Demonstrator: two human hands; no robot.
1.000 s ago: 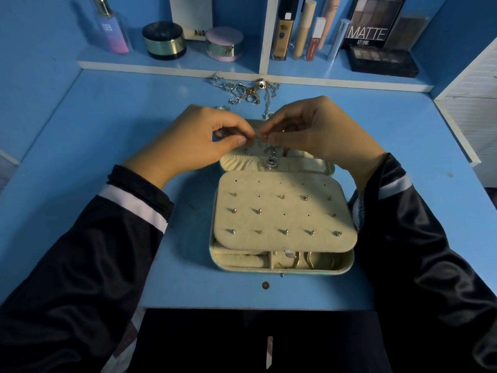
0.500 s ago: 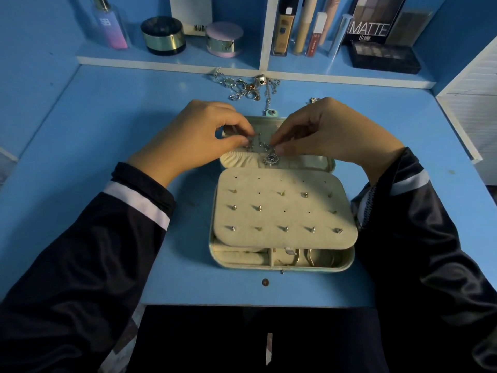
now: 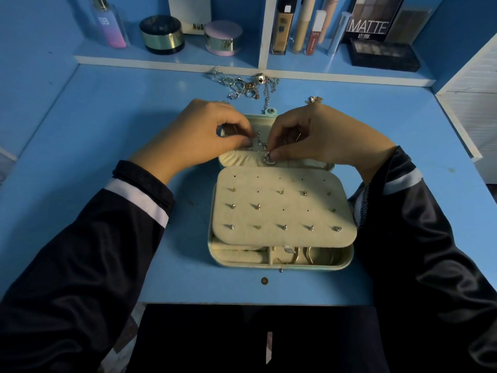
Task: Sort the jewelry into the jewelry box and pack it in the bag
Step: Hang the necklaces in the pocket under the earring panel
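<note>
Two hands meet over the lid half of the open box [image 3: 347, 261], at the centre of the frame. The left hand [image 3: 204, 133] pinches one end of a necklace [image 3: 258, 141], apparently keeping the chain straight so it lies flat in the lid. Above it, a pile [image 3: 242, 84] of jewelry waits against the shelf [image 3: 166, 61], so sorting looks unfinished. The chain runs down to a pendant [image 3: 267, 158] on the lid's gathered pocket [image 3: 236, 160]. The right hand [image 3: 317, 135] pinches the chain at the pendant, probably to tuck it into that pocket. Below, a stud panel [image 3: 282, 211] covers the box's trays, and bangles [image 3: 314, 255] show at the lower right.
</note>
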